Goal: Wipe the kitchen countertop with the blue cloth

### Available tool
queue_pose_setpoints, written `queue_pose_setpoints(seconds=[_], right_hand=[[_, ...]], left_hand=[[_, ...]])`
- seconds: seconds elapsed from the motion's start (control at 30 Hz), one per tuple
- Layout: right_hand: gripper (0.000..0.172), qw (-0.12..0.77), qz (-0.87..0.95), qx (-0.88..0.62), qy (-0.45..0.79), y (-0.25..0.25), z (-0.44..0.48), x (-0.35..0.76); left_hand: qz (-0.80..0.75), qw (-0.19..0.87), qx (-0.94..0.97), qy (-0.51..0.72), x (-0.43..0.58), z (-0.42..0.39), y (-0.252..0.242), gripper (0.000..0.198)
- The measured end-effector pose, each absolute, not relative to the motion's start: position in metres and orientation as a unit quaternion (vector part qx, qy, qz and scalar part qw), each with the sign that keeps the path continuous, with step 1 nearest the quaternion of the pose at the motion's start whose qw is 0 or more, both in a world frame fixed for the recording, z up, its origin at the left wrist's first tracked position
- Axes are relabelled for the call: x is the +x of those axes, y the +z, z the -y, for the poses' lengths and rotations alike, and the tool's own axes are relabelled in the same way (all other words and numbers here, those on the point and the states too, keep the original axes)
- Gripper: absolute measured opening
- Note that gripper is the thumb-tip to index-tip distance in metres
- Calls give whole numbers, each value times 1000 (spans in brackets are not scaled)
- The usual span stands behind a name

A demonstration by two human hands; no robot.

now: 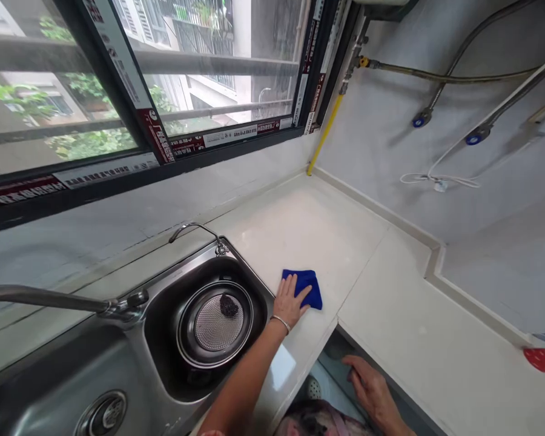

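A folded blue cloth (312,289) lies on the pale countertop (300,230), just right of the sink. Flat on its left part rests my left hand (287,301), fingers spread and a bracelet at the wrist. Down by the inner corner of the counter hangs my right hand (373,387), loosely bent with the fingers somewhat apart and nothing visible in it. Inside the right sink basin (161,357) sits a round dark pan (204,339) with a dimpled metal bottom. A dark scouring pad (229,306) lies in the pan.
A large faucet (49,297) reaches over the left basin, and a thin curved tap (193,225) stands behind the right one. A framed window (218,139) runs along the back. Yellow pipe (324,136), hoses and a white cord (436,177) are on the right wall. A red-and-white object (542,360) sits far right.
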State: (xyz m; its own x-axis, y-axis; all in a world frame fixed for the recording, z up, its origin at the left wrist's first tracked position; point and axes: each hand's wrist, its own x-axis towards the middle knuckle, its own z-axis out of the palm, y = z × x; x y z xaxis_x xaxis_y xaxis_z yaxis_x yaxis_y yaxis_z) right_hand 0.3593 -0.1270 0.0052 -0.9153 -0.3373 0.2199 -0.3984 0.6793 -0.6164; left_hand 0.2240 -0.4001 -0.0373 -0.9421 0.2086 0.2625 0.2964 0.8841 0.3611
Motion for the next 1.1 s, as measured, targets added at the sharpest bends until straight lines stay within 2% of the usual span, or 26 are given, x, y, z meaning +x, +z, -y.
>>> queue_pose_setpoints(seconds=[0.13,0.3,0.5,0.67,0.8,0.97,1.1], right_hand=[[30,29,921,221,319,19,150,361],[32,28,921,234,310,19,162,368],[32,22,929,209,305,10,159,376],[37,33,926,206,314,11,167,370],[40,44,924,211,317,20,176,355],[49,120,919,196,321,27,183,337],[52,166,923,158,310,21,174,331]], left_hand=[[969,103,-66,-216,185,456,-30,58],[972,98,29,-213,131,526,-12,57],[971,91,76,-207,119,547,0,55],[974,86,29,-209,155,516,2,53],[971,81,-59,-216,202,457,-4,52],[941,109,-198,-253,251,352,-30,68],[919,114,-275,-258,257,306,-44,72]])
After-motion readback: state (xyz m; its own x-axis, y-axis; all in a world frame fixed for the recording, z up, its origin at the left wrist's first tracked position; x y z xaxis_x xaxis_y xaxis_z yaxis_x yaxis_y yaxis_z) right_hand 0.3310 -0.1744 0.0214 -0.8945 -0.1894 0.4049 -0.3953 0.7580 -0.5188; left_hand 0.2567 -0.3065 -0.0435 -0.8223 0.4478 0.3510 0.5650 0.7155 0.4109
